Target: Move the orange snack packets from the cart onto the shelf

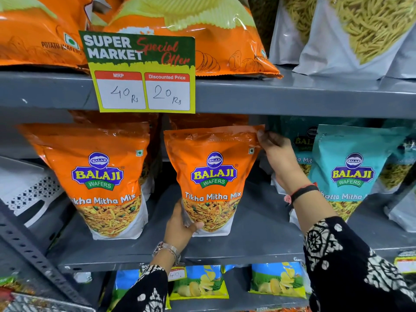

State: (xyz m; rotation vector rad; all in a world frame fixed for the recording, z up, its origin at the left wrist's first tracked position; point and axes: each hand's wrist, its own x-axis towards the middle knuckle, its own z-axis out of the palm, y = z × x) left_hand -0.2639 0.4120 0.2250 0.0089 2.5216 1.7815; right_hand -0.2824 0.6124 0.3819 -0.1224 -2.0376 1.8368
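Observation:
An orange Balaji "Tikha Mitha Mix" packet (213, 176) stands upright on the grey middle shelf (258, 235). My left hand (180, 224) grips its lower left corner from below. My right hand (276, 154) pinches its top right corner. A second orange packet (99, 176) of the same kind stands to its left, with more orange packets dimly visible behind both. The cart shows only as a wire edge (29, 302) at the bottom left.
Teal Balaji packets (353, 167) stand close on the right. The shelf above holds big orange wafer bags (202, 34) and grey sev bags (351, 34), with a price card (139, 73) hanging from its edge. Blue-yellow chip packets (279, 280) fill the shelf below. A white plastic crate (29, 190) sits left.

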